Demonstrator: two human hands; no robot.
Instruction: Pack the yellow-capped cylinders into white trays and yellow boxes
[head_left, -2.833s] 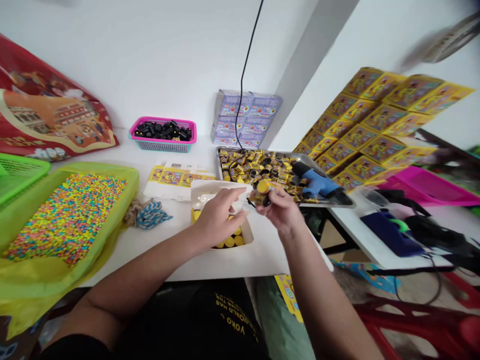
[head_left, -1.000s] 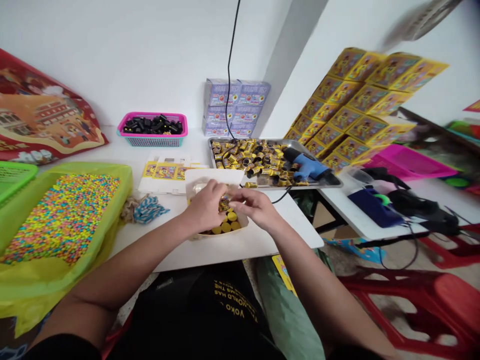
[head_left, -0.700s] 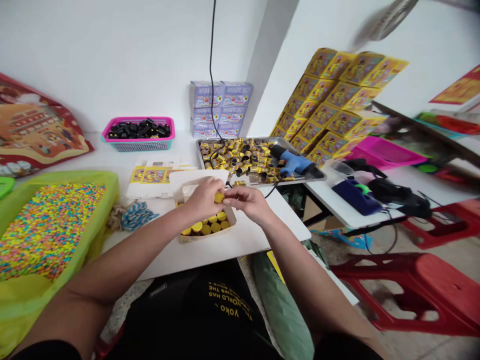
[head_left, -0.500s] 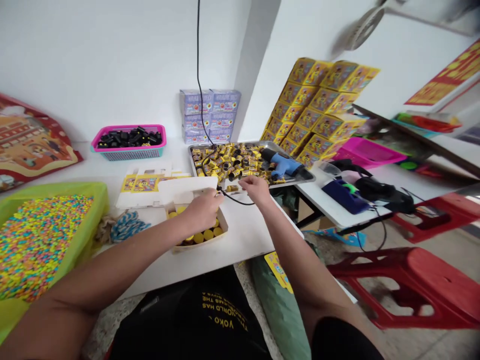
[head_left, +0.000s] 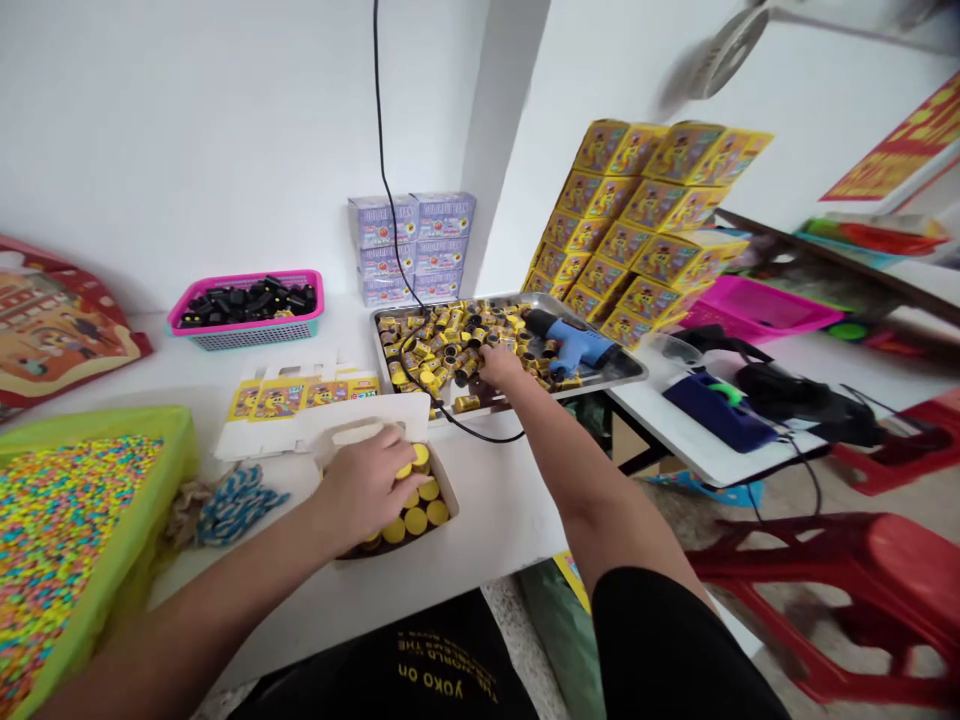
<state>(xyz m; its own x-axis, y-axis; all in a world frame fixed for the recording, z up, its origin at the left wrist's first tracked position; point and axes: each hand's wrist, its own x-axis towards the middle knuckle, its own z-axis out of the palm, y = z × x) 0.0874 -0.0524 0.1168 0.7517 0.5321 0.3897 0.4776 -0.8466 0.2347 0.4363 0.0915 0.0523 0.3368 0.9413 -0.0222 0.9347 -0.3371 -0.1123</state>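
Observation:
An open white box (head_left: 447,489) lies near the table's front edge, filled with upright yellow-capped tubes (head_left: 415,521). My left hand (head_left: 363,483) rests curled over the tubes inside it, fingertips on the caps. My right hand (head_left: 501,366) reaches into the metal tray (head_left: 627,368), its fingers down among the loose yellow-and-black tubes (head_left: 439,347); whether it holds one is hidden. A blue glue gun (head_left: 576,344) lies in the tray just right of that hand, and its black cable (head_left: 480,436) loops over the table.
Flat yellow box blanks (head_left: 292,397) lie behind the open box. A pink basket of black caps (head_left: 247,305) and purple cartons (head_left: 411,245) stand at the wall. A green tray of coloured candies (head_left: 52,520) is left, stacked yellow boxes (head_left: 645,225) right, a red stool (head_left: 862,590) below.
My right hand left the open box and reached forward into the metal tray. My left hand stayed on the tubes in the box. The view swung to the right.

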